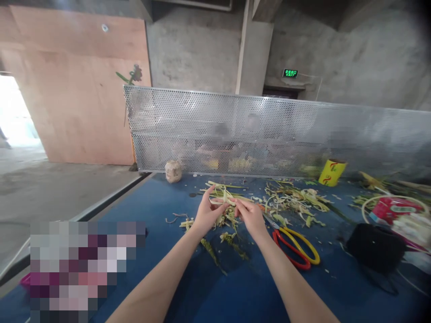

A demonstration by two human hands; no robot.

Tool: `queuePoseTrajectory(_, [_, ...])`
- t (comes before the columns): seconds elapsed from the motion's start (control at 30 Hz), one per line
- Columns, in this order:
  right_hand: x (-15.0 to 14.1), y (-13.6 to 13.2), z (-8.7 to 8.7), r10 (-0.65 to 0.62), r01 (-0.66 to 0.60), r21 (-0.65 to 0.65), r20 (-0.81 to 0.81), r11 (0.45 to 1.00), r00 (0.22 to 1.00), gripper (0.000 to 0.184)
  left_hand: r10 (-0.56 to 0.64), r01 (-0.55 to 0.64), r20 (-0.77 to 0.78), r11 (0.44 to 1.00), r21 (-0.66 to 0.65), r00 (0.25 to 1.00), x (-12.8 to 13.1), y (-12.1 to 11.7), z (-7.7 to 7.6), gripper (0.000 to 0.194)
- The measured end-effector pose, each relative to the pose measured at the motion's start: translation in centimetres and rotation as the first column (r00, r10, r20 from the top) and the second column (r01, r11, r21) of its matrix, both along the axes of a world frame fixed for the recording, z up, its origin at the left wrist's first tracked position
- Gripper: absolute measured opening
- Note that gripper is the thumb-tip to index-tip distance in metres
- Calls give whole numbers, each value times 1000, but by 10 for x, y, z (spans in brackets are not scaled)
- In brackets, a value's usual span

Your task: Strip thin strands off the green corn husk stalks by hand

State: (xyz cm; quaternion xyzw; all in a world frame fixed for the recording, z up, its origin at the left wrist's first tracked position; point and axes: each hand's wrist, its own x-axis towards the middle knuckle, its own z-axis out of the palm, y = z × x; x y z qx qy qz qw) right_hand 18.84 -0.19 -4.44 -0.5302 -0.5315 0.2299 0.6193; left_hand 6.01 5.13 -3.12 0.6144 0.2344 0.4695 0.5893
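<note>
My left hand [209,211] and my right hand [249,217] meet over the middle of the blue table. Between them is a pale green plant strip [225,196], pinched by the fingertips of both. More long green stalks [235,186] lie just beyond the fingers. Closer to me, two knobbly green plant pieces [210,251] rest on the table below my hands. Scissors with one red and one yellow handle [298,250] lie right of my right wrist, blades pointing toward that hand. A heap of plant scraps [299,197] spreads to the right behind them.
A perforated metal screen [208,112] runs along the table's far edge. Before it stand a beige wrapped roll [173,171] and a yellow cylinder [332,173]. At right are a black pouch [376,247] and a pink pack [395,208]. The left foreground is pixelated.
</note>
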Motion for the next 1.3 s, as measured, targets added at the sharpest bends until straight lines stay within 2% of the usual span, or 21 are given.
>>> queuePoseTrajectory(0.2, [3, 1, -4, 96, -98, -22, -82, 995, 992, 38, -3, 3, -6, 1000, 26, 1000, 0, 5, -9, 76])
queuePoseTrajectory(0.3, [5, 0, -5, 206, -225, -79, -196, 971, 959, 35, -13, 14, -29, 999, 37, 999, 1, 8, -18, 83])
queuePoseTrajectory(0.37, [7, 0, -7, 224, -262, -107, -282, 959, 933, 34, -20, 22, -50, 998, 51, 999, 2, 8, -23, 84])
queuePoseTrajectory(0.43, [7, 0, -8, 225, -268, -129, -278, 955, 934, 33, -42, 46, -62, 996, 71, 997, 3, 6, -24, 80])
queuePoseTrajectory(0.53, [5, 0, -10, 311, -347, -135, -227, 928, 923, 32, -84, 87, -42, 995, 51, 996, 4, -1, -21, 77])
queuePoseTrajectory(0.67, [1, 0, -10, 142, -155, -103, -121, 982, 982, 28, -107, 108, -31, 994, 21, 994, 3, -9, -15, 74])
queuePoseTrajectory(0.73, [1, 1, -11, 89, -97, -73, -114, 993, 990, 27, -111, 111, -41, 994, 5, 993, 3, -10, -15, 74])
queuePoseTrajectory(0.97, [4, 4, -14, 70, -77, -47, -135, 996, 988, 29, -115, 116, -42, 993, 20, 992, 10, -4, -25, 65])
queuePoseTrajectory(1.13, [6, 3, -11, 61, -64, -20, -138, 998, 989, 26, -127, 131, -65, 990, 57, 990, 10, -3, -24, 67])
queuePoseTrajectory(1.3, [9, 3, -11, -6, 5, 101, 13, 995, 1000, 17, -181, 192, -118, 978, 87, 976, 7, -6, -21, 67])
